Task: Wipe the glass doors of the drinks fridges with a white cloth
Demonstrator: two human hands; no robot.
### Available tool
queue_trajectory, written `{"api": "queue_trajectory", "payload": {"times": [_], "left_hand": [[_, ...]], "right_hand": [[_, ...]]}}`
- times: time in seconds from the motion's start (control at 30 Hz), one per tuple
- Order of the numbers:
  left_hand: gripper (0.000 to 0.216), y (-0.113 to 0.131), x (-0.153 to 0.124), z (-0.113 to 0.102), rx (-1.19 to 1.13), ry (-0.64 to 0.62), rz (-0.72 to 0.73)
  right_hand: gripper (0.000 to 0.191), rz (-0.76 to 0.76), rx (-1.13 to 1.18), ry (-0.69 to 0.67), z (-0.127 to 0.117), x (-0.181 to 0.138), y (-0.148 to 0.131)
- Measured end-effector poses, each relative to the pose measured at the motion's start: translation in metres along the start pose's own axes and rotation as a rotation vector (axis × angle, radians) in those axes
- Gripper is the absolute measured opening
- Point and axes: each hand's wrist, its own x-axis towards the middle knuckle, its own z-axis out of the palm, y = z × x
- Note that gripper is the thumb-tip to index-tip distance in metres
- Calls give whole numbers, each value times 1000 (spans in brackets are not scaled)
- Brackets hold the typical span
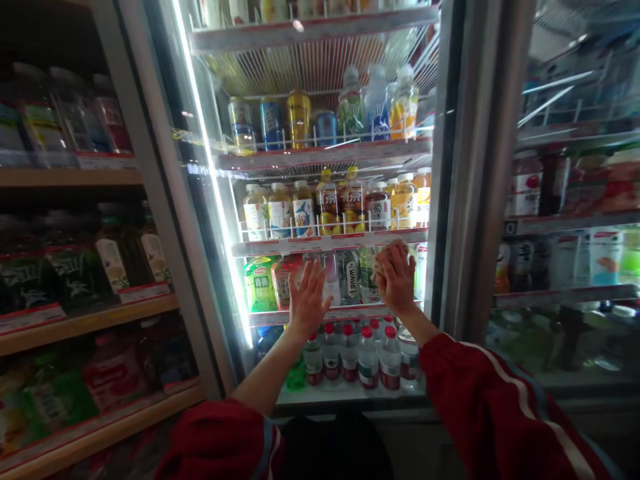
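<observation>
Fingers of left hand spread before cooler bottles.

Bright cooler strip light glares; dim, blurred, warped edges.

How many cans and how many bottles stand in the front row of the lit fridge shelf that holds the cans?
Cans: 4
Bottles: 3
Total: 7
</observation>
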Motion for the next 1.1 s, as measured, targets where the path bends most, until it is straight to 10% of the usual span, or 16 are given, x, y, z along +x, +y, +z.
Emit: {"api": "queue_trajectory", "payload": {"times": [0.4,0.67,0.93,1.1], "left_hand": [[61,25,15,7,0,-51,29],[60,28,19,9,16,-62,19],[62,29,16,11,20,-54,23],[61,18,6,9,20,-30,21]], "right_hand": [[48,-48,46,4,-5,-3,-1],[50,158,-45,163,-18,-12,50],[61,-45,97,36,-7,-24,-5],[59,-23,68,37,-11,-22,6]]}}
